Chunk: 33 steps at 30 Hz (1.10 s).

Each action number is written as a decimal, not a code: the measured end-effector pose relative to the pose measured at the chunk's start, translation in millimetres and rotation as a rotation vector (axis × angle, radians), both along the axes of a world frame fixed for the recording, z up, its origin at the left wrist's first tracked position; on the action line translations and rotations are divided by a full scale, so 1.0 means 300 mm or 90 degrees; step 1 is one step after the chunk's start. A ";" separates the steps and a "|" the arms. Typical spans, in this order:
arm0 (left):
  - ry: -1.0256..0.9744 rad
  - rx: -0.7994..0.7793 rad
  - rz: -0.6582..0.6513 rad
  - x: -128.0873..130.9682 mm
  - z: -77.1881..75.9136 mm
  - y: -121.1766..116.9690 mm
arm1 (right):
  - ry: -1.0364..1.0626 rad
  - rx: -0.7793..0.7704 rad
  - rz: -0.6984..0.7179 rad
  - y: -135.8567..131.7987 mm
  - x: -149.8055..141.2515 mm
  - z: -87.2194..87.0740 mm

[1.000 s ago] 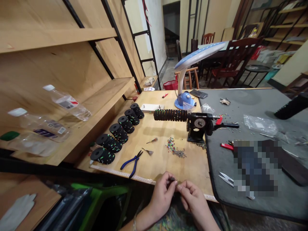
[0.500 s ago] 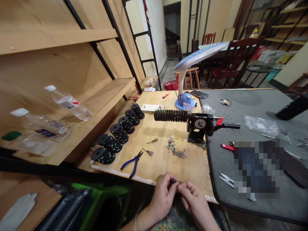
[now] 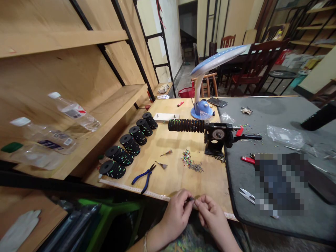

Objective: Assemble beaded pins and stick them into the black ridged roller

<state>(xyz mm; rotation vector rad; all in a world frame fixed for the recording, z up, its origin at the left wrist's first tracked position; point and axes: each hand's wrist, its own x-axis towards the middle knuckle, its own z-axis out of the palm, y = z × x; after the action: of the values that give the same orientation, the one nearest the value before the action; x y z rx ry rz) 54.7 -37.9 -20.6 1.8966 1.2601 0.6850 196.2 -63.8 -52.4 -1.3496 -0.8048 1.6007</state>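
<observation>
My left hand [image 3: 179, 211] and my right hand [image 3: 210, 212] meet at the table's front edge, fingertips pinched together. Something small and dark shows between them, too tiny and covered to name. Just beyond my hands lie a heap of coloured beads [image 3: 186, 157] and a heap of small metal pieces [image 3: 196, 167]. Two small brush-like tufted pieces, one farther back [image 3: 166, 153] and one nearer [image 3: 162, 165], rest to their left. Blue-handled pliers [image 3: 145, 176] lie near the front edge.
Several black spools [image 3: 130, 144] line the table's left side. A black crank winder [image 3: 215, 136] carries a row of black discs [image 3: 186, 125]. Behind it stands a blue desk lamp [image 3: 202, 109]. Thread snips [image 3: 247, 195] lie on the grey mat [image 3: 275, 227]. Plastic bottles [image 3: 73, 111] occupy the left shelf.
Both hands stay together in nearly the same place, with only a slight shift of the fingers and the left wrist. Everything on the table lies as before.
</observation>
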 end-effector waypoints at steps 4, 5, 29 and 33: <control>0.020 -0.001 -0.026 -0.001 0.014 0.001 | 0.014 0.005 -0.001 -0.001 -0.001 0.007; 0.020 -0.001 -0.031 0.000 0.016 0.001 | 0.021 0.008 -0.004 0.000 -0.001 0.005; -0.141 -0.184 0.047 0.040 -0.013 -0.001 | 0.081 0.016 -0.096 -0.001 0.005 0.006; -0.164 -0.211 0.051 0.040 -0.007 0.003 | 0.083 0.034 -0.063 0.004 0.012 0.009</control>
<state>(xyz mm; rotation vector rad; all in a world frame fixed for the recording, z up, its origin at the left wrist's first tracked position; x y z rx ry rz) 66.8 -37.1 -22.5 1.4467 1.2043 0.6900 199.7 -62.6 -49.7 -1.2162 -0.6871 1.5618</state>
